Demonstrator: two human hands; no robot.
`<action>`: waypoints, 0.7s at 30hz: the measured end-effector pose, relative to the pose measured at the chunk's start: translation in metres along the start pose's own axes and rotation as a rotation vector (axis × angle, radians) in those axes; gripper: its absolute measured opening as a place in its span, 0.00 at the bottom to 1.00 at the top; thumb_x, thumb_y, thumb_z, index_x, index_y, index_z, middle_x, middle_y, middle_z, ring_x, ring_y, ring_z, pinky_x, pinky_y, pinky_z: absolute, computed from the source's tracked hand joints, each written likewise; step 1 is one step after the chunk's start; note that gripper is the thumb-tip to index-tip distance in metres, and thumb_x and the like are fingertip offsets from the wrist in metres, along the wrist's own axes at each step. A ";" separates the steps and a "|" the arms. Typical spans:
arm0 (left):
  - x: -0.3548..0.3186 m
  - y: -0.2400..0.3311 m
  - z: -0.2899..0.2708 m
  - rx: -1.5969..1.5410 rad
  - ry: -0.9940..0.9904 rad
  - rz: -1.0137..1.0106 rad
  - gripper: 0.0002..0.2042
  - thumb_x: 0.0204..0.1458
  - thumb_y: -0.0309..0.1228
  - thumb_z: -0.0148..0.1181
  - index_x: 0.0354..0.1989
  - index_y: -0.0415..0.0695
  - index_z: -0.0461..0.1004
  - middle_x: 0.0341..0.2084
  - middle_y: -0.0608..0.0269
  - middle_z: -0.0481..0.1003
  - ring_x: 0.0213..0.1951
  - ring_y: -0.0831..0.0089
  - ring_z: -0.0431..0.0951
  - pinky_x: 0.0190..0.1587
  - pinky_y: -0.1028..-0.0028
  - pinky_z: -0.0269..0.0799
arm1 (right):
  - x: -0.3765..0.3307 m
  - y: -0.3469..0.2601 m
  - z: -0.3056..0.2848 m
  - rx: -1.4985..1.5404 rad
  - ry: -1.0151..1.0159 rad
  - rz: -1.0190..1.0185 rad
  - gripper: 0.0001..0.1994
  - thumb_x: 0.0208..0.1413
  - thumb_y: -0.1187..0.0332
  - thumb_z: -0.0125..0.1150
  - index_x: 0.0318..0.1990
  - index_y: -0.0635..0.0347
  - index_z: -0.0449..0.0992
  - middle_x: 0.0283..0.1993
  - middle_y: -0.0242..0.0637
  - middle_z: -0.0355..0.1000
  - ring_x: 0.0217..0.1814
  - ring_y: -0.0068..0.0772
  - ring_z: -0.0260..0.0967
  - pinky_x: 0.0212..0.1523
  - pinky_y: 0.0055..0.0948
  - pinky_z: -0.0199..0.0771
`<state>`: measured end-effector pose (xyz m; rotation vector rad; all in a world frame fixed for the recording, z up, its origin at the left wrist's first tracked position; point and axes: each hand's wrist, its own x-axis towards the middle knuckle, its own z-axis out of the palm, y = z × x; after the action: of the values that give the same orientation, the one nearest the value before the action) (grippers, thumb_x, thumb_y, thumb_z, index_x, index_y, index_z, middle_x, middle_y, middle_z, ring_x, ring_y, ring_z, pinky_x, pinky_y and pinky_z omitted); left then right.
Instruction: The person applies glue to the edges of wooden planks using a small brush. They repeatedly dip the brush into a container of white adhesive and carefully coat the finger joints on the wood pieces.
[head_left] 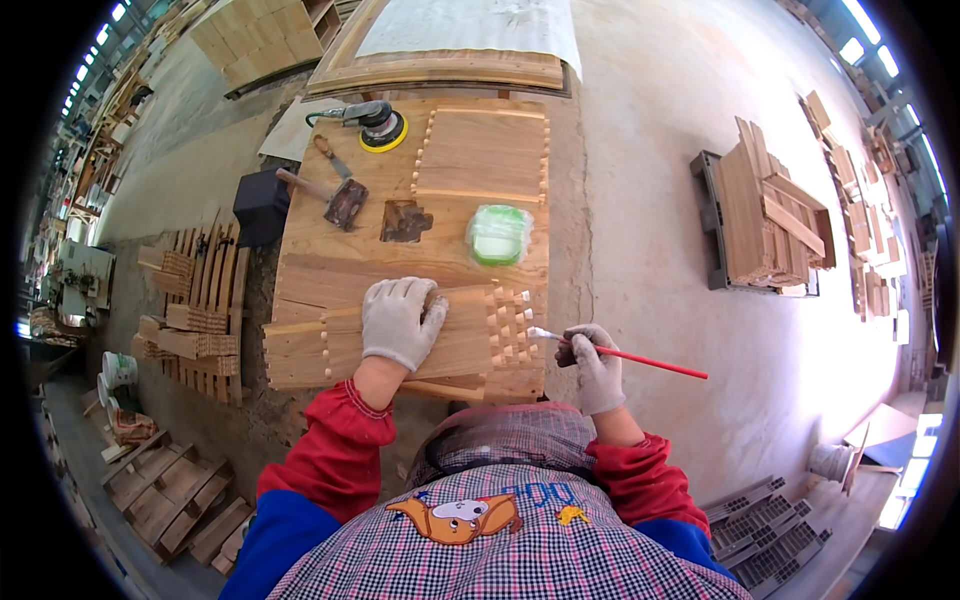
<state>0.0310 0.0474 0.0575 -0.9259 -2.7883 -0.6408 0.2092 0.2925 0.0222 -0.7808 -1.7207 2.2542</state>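
Observation:
My left hand [400,322], in a pale work glove, lies over a stack of wooden boards [460,330], its thumb spread from the fingers. The boards have notched, finger-jointed ends, and white paste shows on some of the right-end teeth. In my right hand [594,370], also gloved and with dark-stained fingertips, is a slim brush [655,361] with a red handle. Its white-coated bristles are right beside the notched ends; whether they touch the wood I cannot tell. Beyond the boards sits a green tub [499,237] wrapped in clear plastic, with whitish contents.
The wooden worktable [360,262] also carries a jointed wooden panel [482,152], a mallet [345,203], a scraper-like tool with a wooden handle [333,157] and a disc sander [379,126]. Stacked slats [200,320] stand left; a pallet of boards [765,215] stands right.

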 end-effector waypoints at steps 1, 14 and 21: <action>0.000 0.000 0.000 0.000 0.001 0.001 0.13 0.55 0.40 0.60 0.42 0.46 0.79 0.40 0.57 0.80 0.47 0.55 0.77 0.56 0.57 0.65 | 0.000 -0.001 0.000 0.013 0.012 -0.005 0.07 0.66 0.71 0.54 0.45 0.65 0.75 0.35 0.37 0.76 0.33 0.27 0.75 0.37 0.28 0.78; 0.000 -0.001 0.002 -0.017 0.005 0.005 0.12 0.55 0.40 0.60 0.42 0.47 0.79 0.40 0.58 0.80 0.46 0.55 0.77 0.55 0.57 0.66 | 0.002 0.004 -0.006 -0.014 -0.025 0.032 0.08 0.66 0.70 0.53 0.44 0.65 0.75 0.34 0.36 0.75 0.33 0.26 0.74 0.37 0.27 0.78; 0.000 -0.003 0.003 -0.008 -0.001 0.003 0.12 0.55 0.40 0.60 0.42 0.47 0.79 0.40 0.58 0.80 0.47 0.55 0.77 0.56 0.57 0.65 | -0.008 -0.012 0.004 -0.132 -0.075 0.076 0.06 0.65 0.72 0.55 0.42 0.66 0.75 0.33 0.33 0.74 0.32 0.22 0.71 0.34 0.24 0.75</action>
<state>0.0296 0.0464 0.0542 -0.9323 -2.7871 -0.6519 0.2125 0.2892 0.0366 -0.8116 -1.9220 2.2642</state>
